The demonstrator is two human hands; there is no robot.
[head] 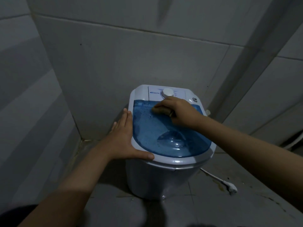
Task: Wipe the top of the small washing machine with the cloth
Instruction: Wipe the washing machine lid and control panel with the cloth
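Note:
A small white washing machine (pixel 164 176) stands on the floor in a tiled corner. Its top has a see-through blue lid (pixel 164 136) and a white dial (pixel 167 92) on the back panel. My left hand (pixel 126 140) lies flat and open against the machine's left rim, thumb along the front edge. My right hand (pixel 177 112) presses on the far part of the blue lid, just in front of the dial, fingers curled over a small brownish cloth (pixel 161 110) that is mostly hidden under them.
Tiled walls (pixel 114 63) close in behind and to the left of the machine. A white power cord with its plug (pixel 230 188) lies on the stained floor to the right. A white hose (pixel 293 141) shows at the right edge.

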